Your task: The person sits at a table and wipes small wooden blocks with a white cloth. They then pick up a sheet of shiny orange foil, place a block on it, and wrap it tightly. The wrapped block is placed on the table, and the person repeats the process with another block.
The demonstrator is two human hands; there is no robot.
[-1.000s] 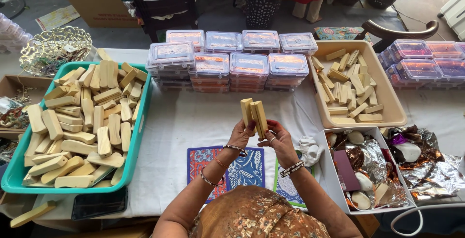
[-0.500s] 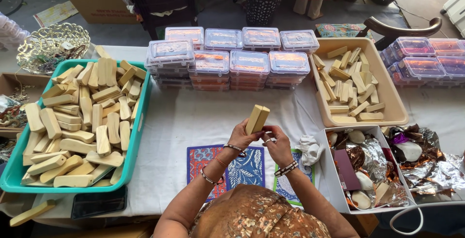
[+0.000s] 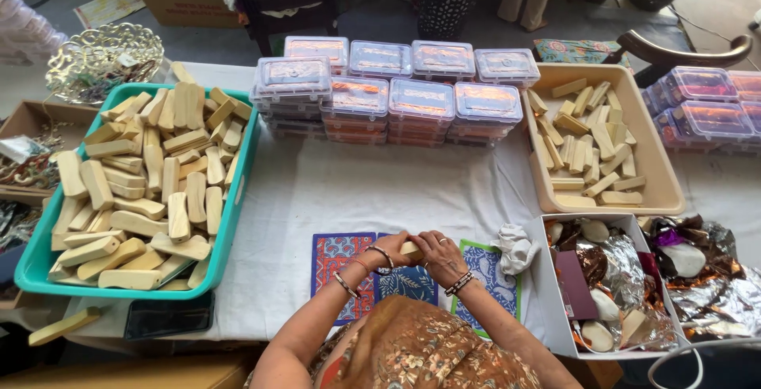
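Item in hand: one pale wooden block (image 3: 411, 249), gripped between the closed fingers (image 3: 432, 240) of both hands, held low over the patterned cards at the counter's near edge. Left hand (image 3: 392, 248) clasped its left end; right hand (image 3: 438, 253) covered its right end, bangles at both wrists.

Beneath: three printed cards (image 3: 341, 258), blue and red, one green-edged, flat on the white cloth of the counter (image 3: 380, 191).

At 3 o'clock: a crumpled white cloth (image 3: 514, 246), then a white box (image 3: 555, 310) of foil and wrapped pieces.

At 1 o'clock: a beige tray (image 3: 658, 183), part filled with like blocks.

At 12 o'clock: stacked clear lidded boxes (image 3: 396, 96).

At 9 o'clock: a teal tray (image 3: 238, 191), heaped with blocks.

Progress, as judged: one block being handled; the teal heap looked largely untouched, so most of the work seemingly remained.
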